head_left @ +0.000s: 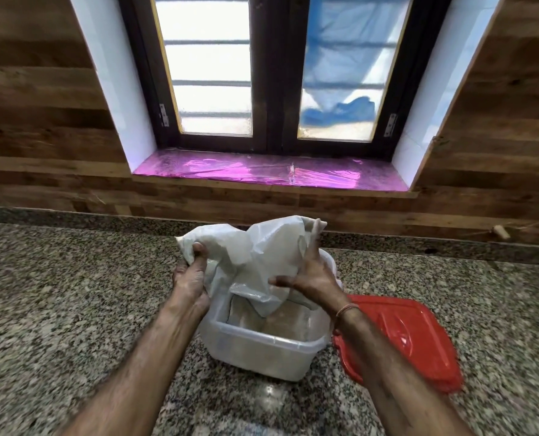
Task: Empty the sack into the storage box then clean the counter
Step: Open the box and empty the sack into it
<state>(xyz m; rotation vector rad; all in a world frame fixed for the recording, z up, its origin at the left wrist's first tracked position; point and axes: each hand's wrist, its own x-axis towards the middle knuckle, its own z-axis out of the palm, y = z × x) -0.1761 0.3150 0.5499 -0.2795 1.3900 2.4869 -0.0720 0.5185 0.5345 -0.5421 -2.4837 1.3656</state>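
A white woven sack (261,250) is held upside down over a translucent plastic storage box (261,347) on the speckled granite counter (73,294). The sack's mouth hangs inside the box, where a pale brownish powder or grain lies. My left hand (191,275) grips the sack's left upper corner. My right hand (309,272) clasps the sack's right side, with its fingers running up along the fabric and its thumb pointing left. The sack hides the far part of the box.
A red lid (409,338) lies flat on the counter just right of the box. A wood-panelled wall and a window with a pink-lined sill (261,174) stand behind. A small wooden peg (501,231) sticks out at the right.
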